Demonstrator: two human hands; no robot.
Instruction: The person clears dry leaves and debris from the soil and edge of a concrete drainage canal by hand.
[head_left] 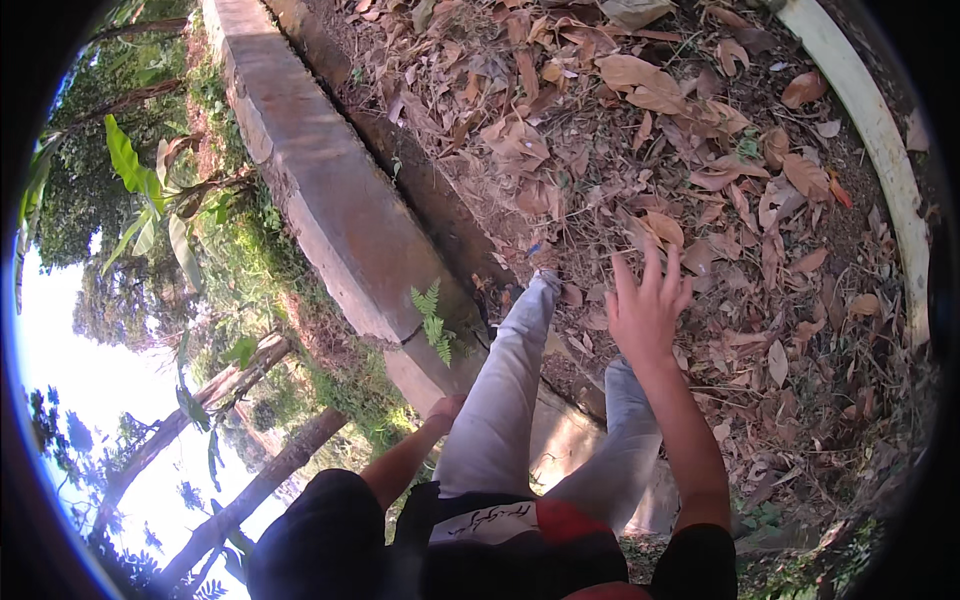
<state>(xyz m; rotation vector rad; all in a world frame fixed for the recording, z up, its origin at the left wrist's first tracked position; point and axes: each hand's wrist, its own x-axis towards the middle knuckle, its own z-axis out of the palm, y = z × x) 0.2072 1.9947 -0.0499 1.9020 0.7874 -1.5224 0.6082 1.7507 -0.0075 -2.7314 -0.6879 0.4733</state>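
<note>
My right hand (648, 305) is held out past my knee, above a bed of dry brown leaves (740, 190). Its fingers are spread and nothing is in them. My left hand (447, 408) is down beside my left thigh, at the concrete wall (350, 200); its fingers are mostly hidden by the leg, so its grip does not show. Both legs, in light grey trousers (500, 390), stretch forward over the wall toward the leaves. A small green fern (433, 322) grows at the wall between my left hand and the leaf bed.
A narrow gutter (410, 190) runs along the wall's inner side. On the right, a pale curved pipe or edging (895, 160) borders the leaves. Left of the wall, the ground falls away to green plants (250, 230) and leaning tree trunks (260, 480).
</note>
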